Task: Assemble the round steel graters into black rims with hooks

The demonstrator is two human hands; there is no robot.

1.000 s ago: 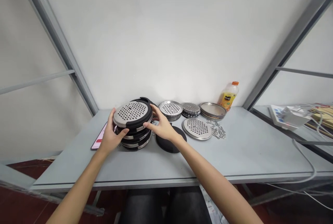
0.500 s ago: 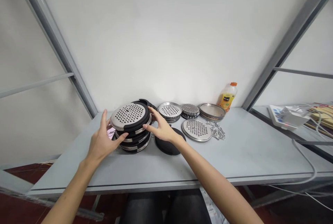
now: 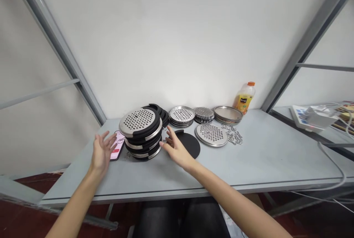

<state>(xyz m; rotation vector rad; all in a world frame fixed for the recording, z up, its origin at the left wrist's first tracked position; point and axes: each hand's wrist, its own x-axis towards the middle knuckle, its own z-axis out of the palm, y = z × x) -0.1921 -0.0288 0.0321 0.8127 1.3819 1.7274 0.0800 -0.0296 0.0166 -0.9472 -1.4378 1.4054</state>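
Note:
A stack of round metal grater discs with black rims (image 3: 138, 123) stands at the left of the table, its top disc perforated. To its left, my left hand (image 3: 101, 151) is raised with the fingers spread, holding nothing. A phone with a pink lit screen (image 3: 118, 145) lies partly behind that hand. My right hand (image 3: 177, 150) is off the stack on the right, fingers apart and without anything in it. It covers part of a flat black disc (image 3: 190, 144). Close by on the right lies a loose perforated metal disc (image 3: 211, 135).
Along the wall stand black curved parts (image 3: 160, 111), piles of grater discs (image 3: 181, 115) (image 3: 204, 113) and plain metal discs (image 3: 228, 113). Metal wire pieces (image 3: 235, 134) lie beside an orange-capped bottle (image 3: 245, 97). A power strip (image 3: 306, 118) and cable (image 3: 332, 164) are at the right.
Both hands have let go of the stack's top disc and moved apart, the left one outward to the left, the right one slightly down and right. More of the phone shows.

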